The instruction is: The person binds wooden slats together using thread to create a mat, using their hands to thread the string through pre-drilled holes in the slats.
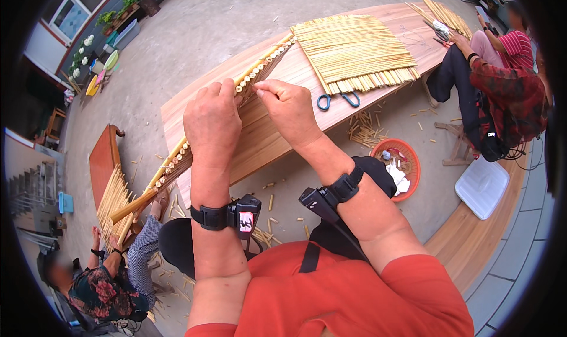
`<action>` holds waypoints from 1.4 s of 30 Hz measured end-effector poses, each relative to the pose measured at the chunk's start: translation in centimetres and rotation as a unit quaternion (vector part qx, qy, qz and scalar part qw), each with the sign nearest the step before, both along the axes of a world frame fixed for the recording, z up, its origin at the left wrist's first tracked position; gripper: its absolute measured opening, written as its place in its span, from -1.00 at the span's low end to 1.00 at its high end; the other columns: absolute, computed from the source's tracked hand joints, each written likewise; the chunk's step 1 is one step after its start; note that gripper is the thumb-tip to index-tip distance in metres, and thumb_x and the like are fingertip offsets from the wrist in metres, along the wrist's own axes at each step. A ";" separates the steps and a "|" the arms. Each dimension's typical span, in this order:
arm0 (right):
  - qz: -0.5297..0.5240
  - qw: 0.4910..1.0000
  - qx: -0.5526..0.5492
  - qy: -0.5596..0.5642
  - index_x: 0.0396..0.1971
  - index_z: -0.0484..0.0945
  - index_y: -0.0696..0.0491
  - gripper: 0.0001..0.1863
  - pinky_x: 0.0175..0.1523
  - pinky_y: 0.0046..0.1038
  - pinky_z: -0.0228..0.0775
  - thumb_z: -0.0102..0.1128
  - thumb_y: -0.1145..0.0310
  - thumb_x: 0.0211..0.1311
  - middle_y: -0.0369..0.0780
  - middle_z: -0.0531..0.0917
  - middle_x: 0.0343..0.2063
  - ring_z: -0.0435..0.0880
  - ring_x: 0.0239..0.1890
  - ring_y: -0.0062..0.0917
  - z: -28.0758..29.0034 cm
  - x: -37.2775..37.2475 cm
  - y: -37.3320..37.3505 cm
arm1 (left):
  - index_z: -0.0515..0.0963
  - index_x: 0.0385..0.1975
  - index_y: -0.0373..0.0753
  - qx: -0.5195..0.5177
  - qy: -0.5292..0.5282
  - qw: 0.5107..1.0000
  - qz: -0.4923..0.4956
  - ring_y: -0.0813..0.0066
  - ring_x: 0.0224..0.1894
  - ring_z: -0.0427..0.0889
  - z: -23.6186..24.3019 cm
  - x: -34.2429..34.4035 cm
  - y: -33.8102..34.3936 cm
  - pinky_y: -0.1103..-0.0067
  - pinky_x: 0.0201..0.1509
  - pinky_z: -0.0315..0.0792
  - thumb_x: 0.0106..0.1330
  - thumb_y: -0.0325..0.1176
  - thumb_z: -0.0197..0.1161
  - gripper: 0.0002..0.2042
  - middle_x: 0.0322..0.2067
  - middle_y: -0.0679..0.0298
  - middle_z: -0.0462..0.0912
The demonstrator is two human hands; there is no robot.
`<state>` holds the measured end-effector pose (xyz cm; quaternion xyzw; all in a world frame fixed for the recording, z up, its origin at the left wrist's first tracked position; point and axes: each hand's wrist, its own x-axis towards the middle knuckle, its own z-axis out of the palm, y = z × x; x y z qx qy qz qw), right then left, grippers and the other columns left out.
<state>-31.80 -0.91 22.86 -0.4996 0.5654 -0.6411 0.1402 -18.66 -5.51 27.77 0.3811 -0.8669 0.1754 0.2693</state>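
A stalk mat (264,64) stands on edge along the wooden table (277,136), its round cut ends in a row facing up. My left hand (212,115) is closed over its top edge, fingers curled around the stalks. Close by on the right, my right hand (287,110) is pinched, thumb against forefinger; whatever it holds is too fine to make out. A second stalk mat (354,51) lies flat farther right, with uneven ends at its near side. Scissors with dark teal handles (323,102) lie at its near edge, their blades hidden.
Below the table's near edge stands an orange basket (417,170) holding white scraps, among cut stalk pieces (366,130). A translucent plastic box (482,186) sits at right. Two people (508,95) sit at the far right; another person (103,290) works with stalks at lower left.
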 end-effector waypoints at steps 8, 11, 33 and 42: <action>0.036 0.999 0.022 -0.033 -0.31 0.65 0.18 -0.83 -0.29 -0.43 0.47 0.13 0.44 0.18 -0.04 0.66 -0.47 0.67 -0.43 -0.34 0.4 -0.1 0.5 | 0.51 -0.33 -0.15 -0.002 0.024 1.000 -0.006 0.31 -0.30 0.59 -0.1 0.6 0.1 0.39 -0.28 0.45 0.11 -0.31 0.29 -0.82 -0.41 0.30 0.58; 0.034 0.999 0.006 0.007 -0.24 0.64 0.21 -0.81 -0.26 -0.58 0.46 0.16 0.49 0.18 -0.16 0.72 -0.41 0.64 -0.39 -0.64 0.1 -0.5 0.4 | 0.51 -0.31 -0.15 0.003 0.013 1.000 0.008 0.31 -0.29 0.59 -0.1 0.4 0.4 0.38 -0.27 0.46 0.11 -0.30 0.29 -0.81 -0.40 0.31 0.58; 0.011 1.000 0.018 -0.003 -0.30 0.65 0.15 -0.81 -0.26 -0.36 0.49 0.12 0.39 0.19 -0.03 0.65 -0.48 0.66 -0.42 -0.24 0.0 -0.5 -0.2 | 0.52 -0.24 -0.14 0.044 -0.014 0.997 0.055 0.27 -0.23 0.59 0.1 -0.1 0.5 0.35 -0.24 0.48 0.14 -0.28 0.28 -0.78 -0.33 0.29 0.58; 0.049 0.997 0.018 -0.050 -0.29 0.64 0.19 -0.81 -0.29 -0.47 0.45 0.14 0.42 0.19 -0.10 0.67 -0.49 0.63 -0.45 -0.46 -0.4 -0.2 -0.6 | 0.53 -0.26 -0.14 0.016 -0.022 0.999 0.018 0.28 -0.25 0.60 0.0 0.2 -0.3 0.36 -0.25 0.48 0.14 -0.29 0.27 -0.80 -0.37 0.28 0.59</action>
